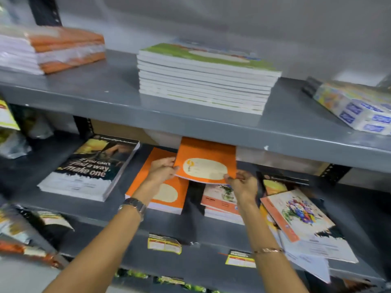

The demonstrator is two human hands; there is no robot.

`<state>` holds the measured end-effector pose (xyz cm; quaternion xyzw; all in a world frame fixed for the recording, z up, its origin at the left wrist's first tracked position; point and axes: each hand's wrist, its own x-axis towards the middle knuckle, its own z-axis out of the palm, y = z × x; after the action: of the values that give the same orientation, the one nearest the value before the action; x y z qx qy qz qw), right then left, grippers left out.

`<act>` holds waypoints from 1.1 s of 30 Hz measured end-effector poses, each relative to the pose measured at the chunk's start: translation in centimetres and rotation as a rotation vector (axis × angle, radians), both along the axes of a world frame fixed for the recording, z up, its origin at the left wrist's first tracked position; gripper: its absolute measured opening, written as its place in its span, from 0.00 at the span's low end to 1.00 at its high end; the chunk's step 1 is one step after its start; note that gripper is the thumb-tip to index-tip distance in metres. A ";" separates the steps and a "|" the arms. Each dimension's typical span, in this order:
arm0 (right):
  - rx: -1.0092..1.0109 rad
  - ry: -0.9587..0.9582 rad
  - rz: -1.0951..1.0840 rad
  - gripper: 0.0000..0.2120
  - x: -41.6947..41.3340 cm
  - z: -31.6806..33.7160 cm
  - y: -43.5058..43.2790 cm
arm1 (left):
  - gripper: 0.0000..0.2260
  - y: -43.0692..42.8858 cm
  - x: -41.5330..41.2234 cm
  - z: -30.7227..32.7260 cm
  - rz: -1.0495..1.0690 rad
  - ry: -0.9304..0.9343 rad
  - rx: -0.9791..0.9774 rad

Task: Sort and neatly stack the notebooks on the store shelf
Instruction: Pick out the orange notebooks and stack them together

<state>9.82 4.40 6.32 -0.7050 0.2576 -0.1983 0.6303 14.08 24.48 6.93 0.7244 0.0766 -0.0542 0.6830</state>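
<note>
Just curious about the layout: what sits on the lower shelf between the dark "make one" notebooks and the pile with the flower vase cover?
In the head view, an orange notebook stack, partly under the left hand.

Two hands [163, 169]; one raised orange notebook [206, 160]; two shelves [190, 115].

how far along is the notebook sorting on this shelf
Partway, by the look of it. Done: the dark-cover stack and the orange stack on the middle shelf sit squared. In hand: the left hand and right hand hold an orange notebook beside the orange stack. Left: the floral notebooks at right lie skewed and overlapping.
</note>
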 end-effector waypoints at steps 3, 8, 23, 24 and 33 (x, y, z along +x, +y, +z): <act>-0.124 0.131 0.108 0.10 2.1 -1.8 5.4 | 0.18 5.4 1.4 -2.5 0.107 0.035 0.116; -0.266 0.291 0.205 0.11 3.1 -4.9 11.5 | 0.11 11.1 1.9 -7.0 0.206 0.121 0.336; -0.815 0.070 -0.130 0.13 -1.5 -6.8 10.8 | 0.14 9.4 -3.0 -8.0 0.294 -0.322 0.736; -0.827 0.049 -0.215 0.12 -2.0 -6.8 9.1 | 0.13 8.3 -4.4 -8.4 0.235 -0.408 0.764; -0.301 0.628 -0.757 0.33 -8.2 -7.4 -9.8 | 0.34 -2.9 -11.0 -12.4 -0.404 -0.482 0.924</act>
<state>1.64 -5.39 -1.13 -0.6708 0.6402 -0.2265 0.2981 3.03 21.60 -5.42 0.9406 -0.2063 0.0225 0.2689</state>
